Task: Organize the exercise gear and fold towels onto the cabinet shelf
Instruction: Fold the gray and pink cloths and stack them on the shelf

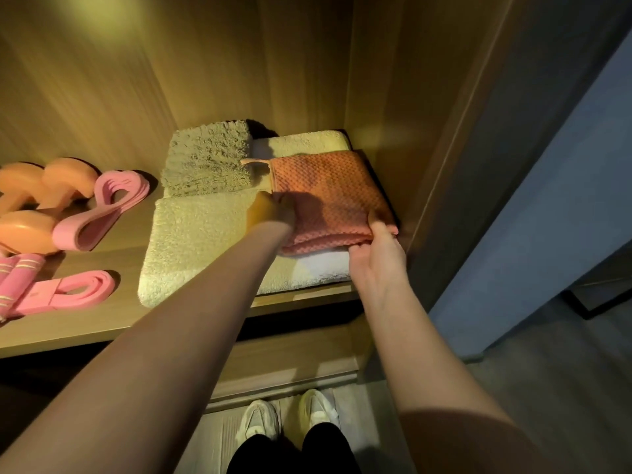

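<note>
Setting: a wooden cabinet lit warm from inside, with one open shelf point(102, 323) at waist height and grey floor to its right.
Far left of shelf: orange exercise pieces point(27, 230) lie in a cluster, with looped pink bands point(113, 196) touching them. A striped pink band point(17, 278) and a flat pink band point(78, 289) lie nearer the front edge.
Middle of shelf: a shaggy towel point(208, 159) sits at the back, and a folded cream towel point(198, 241) lies in front of it, reaching the shelf lip.
Left hand point(272, 208): the fingers are curled onto the left edge of the coral towel point(328, 189). Whether they grip the cloth or only press it cannot be told.
Task's thing: the coral towel, folded, lies on a white towel point(325, 265) in the right corner, beside the side wall point(393, 97). Its hang loop pokes out to the left.
Right hand point(376, 254): it pinches the front right corner of the coral towel, thumb on top and fingers under the fold.
What holds what: the cabinet is the only container here, with gear on the left of the shelf and towels on the right.
Risk: a tug forward could likely drag the white towel over the lip, since the stack sits close to the edge.
Risk: letting go unevenly may let the fold spring open or bunch against the wall.
</note>
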`<action>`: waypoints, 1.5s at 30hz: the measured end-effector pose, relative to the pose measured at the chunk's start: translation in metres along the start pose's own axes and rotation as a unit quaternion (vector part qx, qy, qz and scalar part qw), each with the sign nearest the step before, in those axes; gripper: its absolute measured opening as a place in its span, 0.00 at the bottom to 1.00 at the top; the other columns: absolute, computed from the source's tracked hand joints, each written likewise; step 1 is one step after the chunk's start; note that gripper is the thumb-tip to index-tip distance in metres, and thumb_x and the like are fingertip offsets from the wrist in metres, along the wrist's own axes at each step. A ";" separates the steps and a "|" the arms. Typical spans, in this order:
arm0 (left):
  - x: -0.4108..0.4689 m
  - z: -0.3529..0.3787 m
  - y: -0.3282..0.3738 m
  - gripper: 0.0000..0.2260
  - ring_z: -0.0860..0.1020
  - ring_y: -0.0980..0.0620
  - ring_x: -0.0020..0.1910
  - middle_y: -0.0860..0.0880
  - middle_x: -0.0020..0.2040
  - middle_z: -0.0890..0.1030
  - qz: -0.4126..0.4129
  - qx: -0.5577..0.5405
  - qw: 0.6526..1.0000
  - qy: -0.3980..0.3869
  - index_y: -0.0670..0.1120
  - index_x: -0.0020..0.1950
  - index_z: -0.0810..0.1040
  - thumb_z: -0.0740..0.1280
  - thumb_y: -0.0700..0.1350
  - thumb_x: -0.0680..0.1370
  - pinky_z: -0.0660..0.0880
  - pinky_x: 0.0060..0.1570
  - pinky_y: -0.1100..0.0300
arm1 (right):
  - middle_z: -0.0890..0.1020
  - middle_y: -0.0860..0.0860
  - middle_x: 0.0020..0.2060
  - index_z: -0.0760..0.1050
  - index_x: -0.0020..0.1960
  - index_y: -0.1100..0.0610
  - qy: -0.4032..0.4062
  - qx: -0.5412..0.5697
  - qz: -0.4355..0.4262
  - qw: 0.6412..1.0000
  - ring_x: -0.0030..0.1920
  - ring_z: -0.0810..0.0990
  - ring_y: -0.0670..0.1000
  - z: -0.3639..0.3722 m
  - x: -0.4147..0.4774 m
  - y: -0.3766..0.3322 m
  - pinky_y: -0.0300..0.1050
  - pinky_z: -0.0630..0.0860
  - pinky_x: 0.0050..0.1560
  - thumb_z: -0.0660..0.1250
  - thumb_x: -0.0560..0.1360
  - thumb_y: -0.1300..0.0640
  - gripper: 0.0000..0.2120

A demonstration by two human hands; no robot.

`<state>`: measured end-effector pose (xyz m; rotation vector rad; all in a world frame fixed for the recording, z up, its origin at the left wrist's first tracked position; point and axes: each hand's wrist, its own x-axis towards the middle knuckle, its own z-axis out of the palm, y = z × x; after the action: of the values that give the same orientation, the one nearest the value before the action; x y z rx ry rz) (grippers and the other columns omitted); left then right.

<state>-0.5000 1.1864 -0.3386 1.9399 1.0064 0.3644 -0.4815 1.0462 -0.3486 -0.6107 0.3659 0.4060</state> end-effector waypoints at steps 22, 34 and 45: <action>-0.015 0.012 -0.018 0.31 0.35 0.46 0.77 0.42 0.78 0.35 0.252 0.463 0.843 -0.104 0.44 0.79 0.37 0.43 0.58 0.82 0.38 0.76 0.51 | 0.58 0.64 0.76 0.50 0.77 0.66 -0.117 -0.949 -0.215 0.198 0.65 0.74 0.60 -0.005 -0.005 -0.020 0.51 0.72 0.58 0.57 0.78 0.64 0.31; 0.013 0.011 -0.022 0.29 0.36 0.48 0.78 0.48 0.79 0.36 0.260 0.423 0.866 -0.062 0.46 0.79 0.37 0.42 0.56 0.83 0.41 0.76 0.44 | 0.40 0.58 0.78 0.39 0.78 0.62 -0.162 -0.925 -0.236 0.249 0.77 0.37 0.58 0.033 0.073 -0.004 0.51 0.35 0.76 0.44 0.84 0.50 0.29; 0.019 -0.027 -0.026 0.23 0.60 0.48 0.75 0.49 0.76 0.63 0.333 0.347 0.876 0.015 0.46 0.76 0.63 0.53 0.53 0.82 0.54 0.74 0.47 | 0.58 0.58 0.76 0.56 0.76 0.63 -0.141 -0.917 -0.212 0.308 0.76 0.55 0.59 0.056 0.065 -0.009 0.51 0.55 0.74 0.52 0.82 0.51 0.27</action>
<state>-0.5169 1.2234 -0.3476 2.9437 0.4614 0.4487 -0.4103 1.0906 -0.3306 -2.8224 -0.9539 0.2138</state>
